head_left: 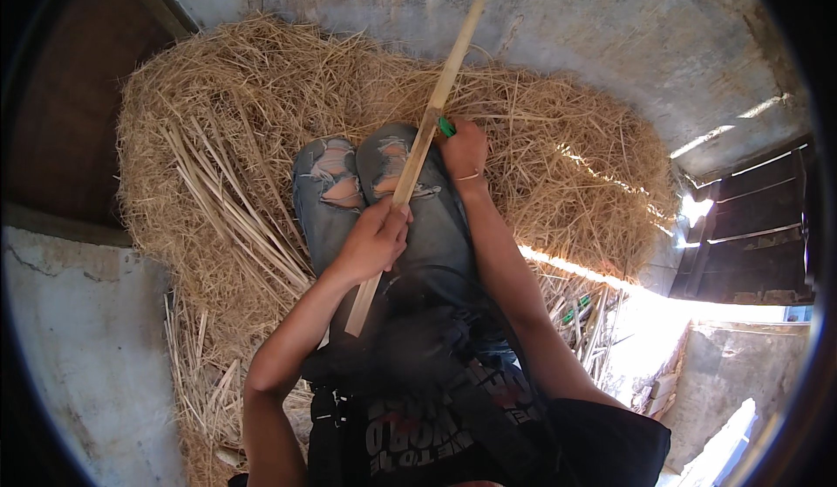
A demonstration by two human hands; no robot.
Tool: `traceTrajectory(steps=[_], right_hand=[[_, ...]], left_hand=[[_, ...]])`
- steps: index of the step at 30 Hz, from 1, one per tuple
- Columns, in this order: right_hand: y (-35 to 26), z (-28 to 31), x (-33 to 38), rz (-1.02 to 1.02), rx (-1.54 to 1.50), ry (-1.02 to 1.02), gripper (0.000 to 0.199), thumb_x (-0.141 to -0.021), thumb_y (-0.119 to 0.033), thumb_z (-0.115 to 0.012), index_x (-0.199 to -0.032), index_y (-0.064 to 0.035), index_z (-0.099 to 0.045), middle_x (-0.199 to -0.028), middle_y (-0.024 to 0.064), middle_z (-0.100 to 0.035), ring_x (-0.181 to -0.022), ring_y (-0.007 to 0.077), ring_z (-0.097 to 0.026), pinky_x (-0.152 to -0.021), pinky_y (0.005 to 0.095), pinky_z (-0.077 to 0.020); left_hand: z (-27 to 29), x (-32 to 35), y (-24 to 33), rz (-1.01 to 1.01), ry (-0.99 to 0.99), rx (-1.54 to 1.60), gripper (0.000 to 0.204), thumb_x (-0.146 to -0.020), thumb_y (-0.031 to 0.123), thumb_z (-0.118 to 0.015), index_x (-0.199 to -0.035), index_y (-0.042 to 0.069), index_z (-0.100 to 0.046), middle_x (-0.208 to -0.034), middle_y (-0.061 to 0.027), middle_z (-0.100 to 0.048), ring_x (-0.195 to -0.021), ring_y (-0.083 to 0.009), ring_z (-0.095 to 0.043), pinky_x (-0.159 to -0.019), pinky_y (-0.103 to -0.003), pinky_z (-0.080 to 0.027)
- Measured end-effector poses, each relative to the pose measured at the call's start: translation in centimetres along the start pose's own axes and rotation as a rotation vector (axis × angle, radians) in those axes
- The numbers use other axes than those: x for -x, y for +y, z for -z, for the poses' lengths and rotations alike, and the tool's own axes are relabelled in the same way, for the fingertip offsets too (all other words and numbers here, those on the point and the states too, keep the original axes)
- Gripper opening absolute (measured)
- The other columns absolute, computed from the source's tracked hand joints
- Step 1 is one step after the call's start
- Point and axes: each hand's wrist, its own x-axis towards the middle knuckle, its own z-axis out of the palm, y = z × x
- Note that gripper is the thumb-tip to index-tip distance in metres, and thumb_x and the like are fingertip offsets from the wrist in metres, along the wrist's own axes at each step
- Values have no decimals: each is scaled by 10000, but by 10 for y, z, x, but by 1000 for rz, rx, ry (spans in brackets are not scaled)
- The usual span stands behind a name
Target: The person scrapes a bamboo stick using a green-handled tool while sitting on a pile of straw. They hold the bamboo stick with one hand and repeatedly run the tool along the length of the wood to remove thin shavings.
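A long, flat, pale bamboo strip [452, 67] slants over my lap, its far end up near the wall and its near end by my waist. My left hand [375, 238] is closed round its lower part. Farther along, beside my right knee, my right hand [466, 149] is closed on a green-handled tool [446, 127], which lies against the strip at a darker spot. Any blade is hidden, so the kind of tool cannot be made out. Under both hands are my legs in ripped jeans [327, 221].
Loose straw [227, 77] spreads around my legs. A bundle of thin split strips [231, 204] lies on it to my left. Behind the straw rises a grey wall [575, 20]. Dark slatted boards [750, 225] stand at the right, with bright sunlight falling below them.
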Motion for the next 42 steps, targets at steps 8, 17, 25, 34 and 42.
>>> traceTrajectory(steps=[8,17,25,34,42], right_hand=[[-20,-2,-3,-39,-230,-64,324,-874,-237,-706,-814,78,-659,-804,326,-660,-811,512,-660,-709,522,-520],[-8,24,4,122,61,-39,177,-814,-162,-711,-920,-22,-739,-854,263,-696,-838,463,-692,-765,524,-560],[-7,11,-10,72,194,-83,172,-821,-199,-720,-913,-54,-735,-897,255,-707,-890,471,-694,-774,571,-555],[9,-13,-13,262,87,-103,201,-792,-166,-755,-859,16,-702,-936,286,-679,-951,480,-664,-841,542,-531],[-18,22,-14,70,14,-211,161,-822,-126,-698,-855,31,-692,-884,288,-684,-907,492,-673,-817,551,-538]], left_hand=[[19,-6,-17,-18,-137,338,282,-1126,308,-419,-1028,58,-504,-548,12,-358,-389,-84,-306,-369,-274,-268],[9,-3,-8,-71,-14,-14,273,-1118,252,-407,-1066,18,-538,-572,4,-449,-401,-85,-413,-395,-273,-357],[-13,2,5,-63,169,-335,241,-1098,233,-406,-1039,33,-527,-590,7,-457,-405,-105,-433,-404,-284,-405],[-2,-8,-9,-10,1,178,293,-1122,304,-419,-997,52,-503,-564,12,-361,-390,-93,-332,-364,-288,-279],[6,-11,-11,-25,-40,308,310,-1122,314,-429,-1051,31,-532,-549,5,-391,-394,-93,-356,-374,-278,-296]])
